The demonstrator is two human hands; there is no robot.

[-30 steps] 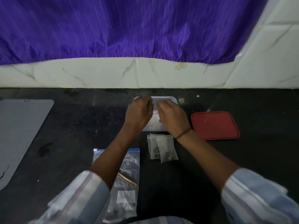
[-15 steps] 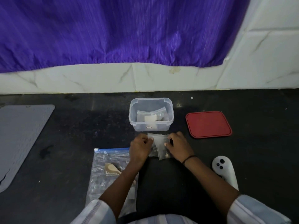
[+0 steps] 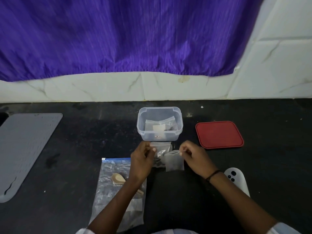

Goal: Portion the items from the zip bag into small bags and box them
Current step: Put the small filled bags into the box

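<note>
1. We see the right hand [image 3: 194, 157] pinching the top edge of a small bag [image 3: 174, 162] between thumb and fingertips, just in front of the clear box [image 3: 159, 132].
2. Our left hand [image 3: 142, 159] has its fingers curled on another small bag [image 3: 160, 146] lying beside the first; dark pieces show through it.
3. The box sits open on the dark counter [image 3: 84, 141], with a filled bag inside it.
4. The red lid [image 3: 219, 134] lies flat to the right of the box, apart from it.
5. The zip bag [image 3: 118, 191] lies under the left forearm, a wooden spoon [image 3: 119, 179] resting on it.
6. A grey mat [image 3: 25, 149] lies at far left.
</note>
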